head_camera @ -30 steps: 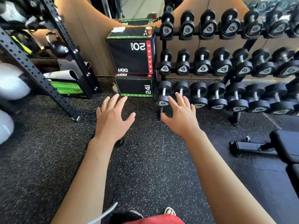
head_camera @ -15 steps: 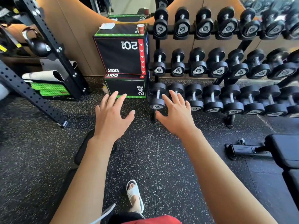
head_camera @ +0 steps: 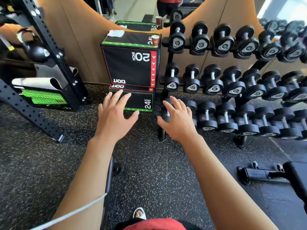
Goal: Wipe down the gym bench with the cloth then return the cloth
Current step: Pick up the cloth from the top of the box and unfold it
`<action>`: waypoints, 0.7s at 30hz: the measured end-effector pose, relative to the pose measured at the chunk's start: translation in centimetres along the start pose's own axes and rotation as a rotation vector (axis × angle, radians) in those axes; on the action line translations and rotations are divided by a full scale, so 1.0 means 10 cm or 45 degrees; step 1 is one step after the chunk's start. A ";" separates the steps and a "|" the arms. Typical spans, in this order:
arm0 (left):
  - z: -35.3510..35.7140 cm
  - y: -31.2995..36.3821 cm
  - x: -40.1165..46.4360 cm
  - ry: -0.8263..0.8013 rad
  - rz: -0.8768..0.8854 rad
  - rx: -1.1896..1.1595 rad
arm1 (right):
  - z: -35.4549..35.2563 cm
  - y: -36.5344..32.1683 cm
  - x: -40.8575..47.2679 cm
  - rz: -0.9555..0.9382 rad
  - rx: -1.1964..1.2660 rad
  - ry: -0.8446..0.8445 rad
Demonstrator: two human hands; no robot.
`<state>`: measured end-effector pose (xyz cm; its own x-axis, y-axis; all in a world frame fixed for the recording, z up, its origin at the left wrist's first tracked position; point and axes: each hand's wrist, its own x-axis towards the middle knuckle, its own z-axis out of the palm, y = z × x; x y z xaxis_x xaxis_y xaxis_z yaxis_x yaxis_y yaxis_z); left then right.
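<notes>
While both arms are reaching forward over the speckled rubber floor [head_camera: 149, 171], the left hand [head_camera: 114, 118] and right hand [head_camera: 178, 121] are spreading straight fingers, holding nothing. A crumpled white cloth [head_camera: 116, 33] is lying at the top box's [head_camera: 131, 63] back left corner; a red paper cup [head_camera: 155, 40] is standing at its front right corner. A padded black bench [head_camera: 297, 176] is showing at the right edge.

Speckled, rough rubber floor [head_camera: 157, 171] across lower frame; matt black dumbbells [head_camera: 216, 80] with shiny metal handles at right; crumpled white cloth [head_camera: 115, 33] on matt box [head_camera: 131, 63], upper centre.
</notes>
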<state>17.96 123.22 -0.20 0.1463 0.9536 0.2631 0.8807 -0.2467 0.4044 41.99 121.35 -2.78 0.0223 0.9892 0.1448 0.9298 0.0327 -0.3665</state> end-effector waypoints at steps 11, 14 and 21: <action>-0.06 -0.56 0.85 0.023 -0.047 0.000 | 0.17 -0.30 1.11 -0.051 -0.015 0.000; 0.02 -0.62 1.12 0.032 -0.075 0.002 | 0.22 -0.28 1.47 -0.098 -0.008 -0.008; 0.34 -0.61 1.99 0.043 -0.156 0.041 | 0.31 0.05 2.51 -0.173 0.057 -0.013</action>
<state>17.09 144.26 -0.44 0.0219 0.9698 0.2430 0.9053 -0.1223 0.4068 41.88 146.61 -2.18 -0.1071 0.9766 0.1864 0.9065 0.1729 -0.3851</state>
